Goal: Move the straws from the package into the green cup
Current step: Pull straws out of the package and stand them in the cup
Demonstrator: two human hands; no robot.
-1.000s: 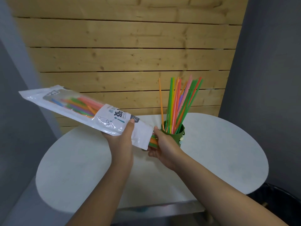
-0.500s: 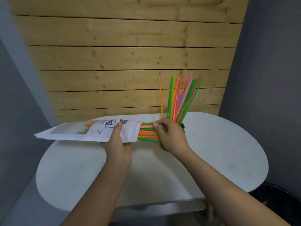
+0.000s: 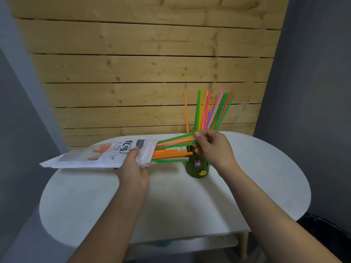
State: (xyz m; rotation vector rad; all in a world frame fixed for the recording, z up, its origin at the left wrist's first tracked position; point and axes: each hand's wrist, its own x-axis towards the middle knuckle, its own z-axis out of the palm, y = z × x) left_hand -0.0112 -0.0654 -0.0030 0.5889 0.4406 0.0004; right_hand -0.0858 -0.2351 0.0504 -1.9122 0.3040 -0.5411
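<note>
My left hand (image 3: 135, 168) grips the white straw package (image 3: 98, 155) near its open right end, holding it almost level above the table. Several coloured straws (image 3: 171, 149) stick out of that opening towards the right. My right hand (image 3: 213, 148) pinches the ends of the upper few of them, green, yellow and pink. Just below and behind that hand stands the green cup (image 3: 197, 168), decorated with small figures. A bunch of upright straws (image 3: 210, 111) fills the cup and fans out above it.
The cup stands on a white oval table (image 3: 190, 202) in front of a wooden slat wall (image 3: 144, 73). Grey walls close in on both sides. A dark bin (image 3: 330, 234) sits low at the right, beside the table.
The package has swung down from a raised tilt to nearly level. My right hand has drawn the straws further out of the opening and lifted clear of the cup.
</note>
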